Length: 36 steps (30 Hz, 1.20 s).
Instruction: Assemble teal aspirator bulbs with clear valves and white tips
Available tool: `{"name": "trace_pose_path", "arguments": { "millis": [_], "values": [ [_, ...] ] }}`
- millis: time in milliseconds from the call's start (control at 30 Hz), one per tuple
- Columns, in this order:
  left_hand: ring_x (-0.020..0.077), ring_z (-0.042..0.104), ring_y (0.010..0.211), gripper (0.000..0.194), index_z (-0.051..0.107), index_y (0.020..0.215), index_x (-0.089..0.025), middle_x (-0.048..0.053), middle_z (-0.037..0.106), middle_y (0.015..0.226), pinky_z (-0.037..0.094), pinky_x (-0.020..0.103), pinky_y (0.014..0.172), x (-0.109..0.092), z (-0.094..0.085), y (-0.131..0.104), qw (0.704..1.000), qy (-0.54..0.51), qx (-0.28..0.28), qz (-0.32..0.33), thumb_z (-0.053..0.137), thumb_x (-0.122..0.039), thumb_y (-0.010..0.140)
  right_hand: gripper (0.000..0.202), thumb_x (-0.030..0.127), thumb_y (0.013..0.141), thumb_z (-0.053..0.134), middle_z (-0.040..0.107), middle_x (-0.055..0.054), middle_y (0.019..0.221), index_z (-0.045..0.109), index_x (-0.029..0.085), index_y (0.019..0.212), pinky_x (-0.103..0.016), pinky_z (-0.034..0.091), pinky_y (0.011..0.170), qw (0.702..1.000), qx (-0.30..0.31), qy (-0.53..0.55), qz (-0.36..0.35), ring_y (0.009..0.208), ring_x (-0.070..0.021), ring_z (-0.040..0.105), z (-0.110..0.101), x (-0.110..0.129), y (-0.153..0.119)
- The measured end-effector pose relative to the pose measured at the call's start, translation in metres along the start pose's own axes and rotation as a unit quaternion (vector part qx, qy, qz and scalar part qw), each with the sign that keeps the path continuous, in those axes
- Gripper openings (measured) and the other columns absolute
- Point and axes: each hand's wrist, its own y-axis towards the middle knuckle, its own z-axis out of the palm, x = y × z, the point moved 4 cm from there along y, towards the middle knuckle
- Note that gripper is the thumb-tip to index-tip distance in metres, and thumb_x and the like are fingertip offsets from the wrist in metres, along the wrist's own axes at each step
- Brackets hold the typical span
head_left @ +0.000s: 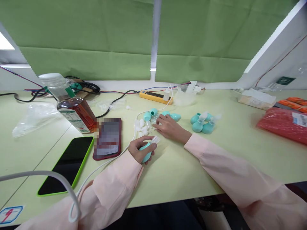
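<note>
Left hand [137, 149]: one teal bulb [146, 157], gripped round its belly, apparently to leave the clear tube [155, 139] free; right hand [167, 127]: half-curled by clear parts [149, 124] on the counter [177, 172], grasp indiscernible.

head-worn view, facing forward and down, hands near centre at close range

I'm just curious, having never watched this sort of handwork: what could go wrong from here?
The white cable runs by the left sleeve and the small white pieces, so an arm movement might drag it and scatter them. The teal bulb in the left hand looks smooth and rounded; it could slip. If knocked, the bottle of reddish liquid might fall onto the red-cased phone.
</note>
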Motion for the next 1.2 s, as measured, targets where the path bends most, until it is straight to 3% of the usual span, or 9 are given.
{"name": "trace_pose_path", "arguments": {
  "millis": [100, 167, 233, 333, 400, 467, 800, 1033, 1200],
  "values": [
    [0.008, 0.042, 0.026, 0.043, 0.061, 0.087, -0.012, -0.004, 0.051, 0.04, 0.028, 0.017, 0.023, 0.001, 0.0, 0.0, 1.0, 0.009, -0.01, -0.001, 0.067, -0.038, 0.054, 0.021, 0.019, 0.082, 0.039, 0.055, -0.013, 0.087, 0.06, 0.014, 0.084, -0.037, 0.034, 0.068, 0.994, -0.053, 0.093, 0.034, 0.086, -0.0235, 0.044, -0.011, -0.003, -0.007],
    [0.0078, 0.041, 0.026, 0.045, 0.061, 0.089, -0.011, -0.003, 0.051, 0.04, 0.027, 0.017, 0.023, 0.002, -0.001, 0.001, 1.0, 0.014, -0.013, -0.005, 0.067, -0.039, 0.055, 0.017, 0.024, 0.079, 0.046, 0.057, -0.01, 0.085, 0.06, 0.016, 0.084, -0.035, 0.039, 0.068, 0.961, -0.108, 0.24, 0.088, 0.081, -0.0201, 0.048, -0.022, -0.006, -0.015],
    [0.0076, 0.04, 0.026, 0.046, 0.062, 0.09, -0.011, -0.003, 0.051, 0.04, 0.027, 0.017, 0.023, 0.004, 0.0, 0.001, 1.0, 0.023, -0.01, -0.01, 0.067, -0.04, 0.054, 0.015, 0.028, 0.074, 0.054, 0.06, -0.006, 0.081, 0.06, 0.017, 0.082, -0.033, 0.044, 0.065, 0.881, -0.139, 0.421, 0.165, 0.073, -0.0165, 0.053, -0.029, -0.008, -0.026],
    [0.0068, 0.038, 0.026, 0.044, 0.064, 0.087, -0.011, -0.003, 0.051, 0.04, 0.026, 0.018, 0.022, 0.005, 0.0, 0.0, 0.999, 0.044, -0.003, -0.003, 0.067, -0.039, 0.054, 0.017, 0.029, 0.065, 0.064, 0.063, -0.004, 0.074, 0.063, 0.016, 0.077, -0.031, 0.049, 0.06, 0.735, -0.106, 0.622, 0.247, 0.063, -0.0144, 0.057, -0.028, -0.003, -0.041],
    [0.0059, 0.036, 0.026, 0.042, 0.065, 0.086, -0.011, -0.003, 0.05, 0.04, 0.024, 0.017, 0.023, 0.005, 0.001, -0.001, 0.998, 0.056, 0.0, 0.004, 0.067, -0.038, 0.054, 0.019, 0.026, 0.06, 0.068, 0.066, -0.004, 0.074, 0.065, 0.016, 0.075, -0.032, 0.051, 0.062, 0.68, -0.073, 0.681, 0.262, 0.063, -0.0147, 0.06, -0.026, 0.004, -0.047],
    [0.0052, 0.035, 0.027, 0.04, 0.066, 0.085, -0.011, -0.003, 0.049, 0.039, 0.022, 0.017, 0.024, 0.004, 0.001, -0.003, 0.998, 0.061, 0.0, 0.008, 0.068, -0.037, 0.054, 0.019, 0.024, 0.058, 0.069, 0.067, -0.003, 0.075, 0.066, 0.017, 0.075, -0.031, 0.052, 0.065, 0.658, -0.058, 0.702, 0.267, 0.066, -0.0151, 0.061, -0.024, 0.007, -0.051],
    [0.0095, 0.043, 0.038, 0.029, 0.07, 0.077, -0.013, 0.002, 0.06, 0.049, 0.03, 0.021, 0.037, 0.0, -0.003, -0.006, 0.984, 0.131, -0.047, 0.114, 0.07, -0.028, 0.052, 0.028, 0.023, 0.053, 0.071, 0.068, -0.004, 0.083, 0.068, 0.018, 0.081, -0.034, 0.053, 0.07, 0.682, -0.019, 0.687, 0.249, 0.075, -0.0195, 0.063, -0.023, 0.008, -0.053],
    [0.0109, 0.042, 0.042, 0.032, 0.067, 0.09, -0.017, 0.001, 0.054, 0.049, 0.03, 0.023, 0.043, -0.003, 0.0, -0.012, 0.91, 0.267, -0.043, 0.313, 0.063, -0.031, 0.062, 0.029, 0.022, 0.057, 0.07, 0.068, -0.004, 0.08, 0.067, 0.019, 0.086, -0.032, 0.054, 0.065, 0.717, -0.007, 0.666, 0.207, 0.072, -0.0192, 0.063, -0.028, 0.008, -0.054],
    [0.0086, 0.035, 0.041, 0.026, 0.067, 0.09, -0.018, 0.001, 0.05, 0.051, 0.025, 0.022, 0.04, -0.001, 0.003, -0.017, 0.868, 0.315, -0.015, 0.384, 0.057, -0.031, 0.069, 0.024, 0.022, 0.058, 0.069, 0.068, -0.003, 0.078, 0.067, 0.019, 0.082, -0.031, 0.054, 0.063, 0.747, 0.039, 0.638, 0.181, 0.075, -0.0211, 0.063, -0.036, 0.01, -0.055]
  ]
}}
